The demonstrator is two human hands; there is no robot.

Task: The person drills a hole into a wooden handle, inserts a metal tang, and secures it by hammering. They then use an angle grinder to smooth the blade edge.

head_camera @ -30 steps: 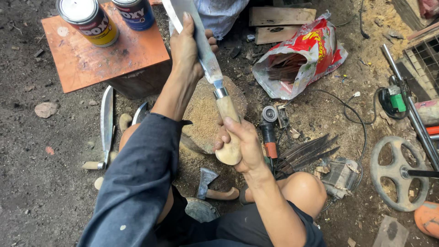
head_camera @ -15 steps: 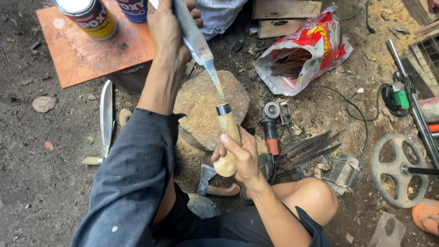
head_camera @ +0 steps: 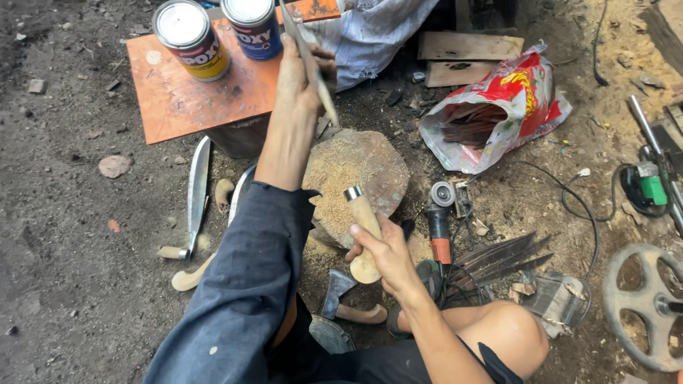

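gripping blade (head_camera: 307, 60) above, wooden handle (head_camera: 363, 235) below.

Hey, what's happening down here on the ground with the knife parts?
A person sits on the dirt floor. The left hand holds a bare knife blade up, clear of the handle. The right hand grips a pale wooden handle with a metal collar, over a sawdust-covered stump. An angle grinder, a finished knife and two tins on an orange board lie about.
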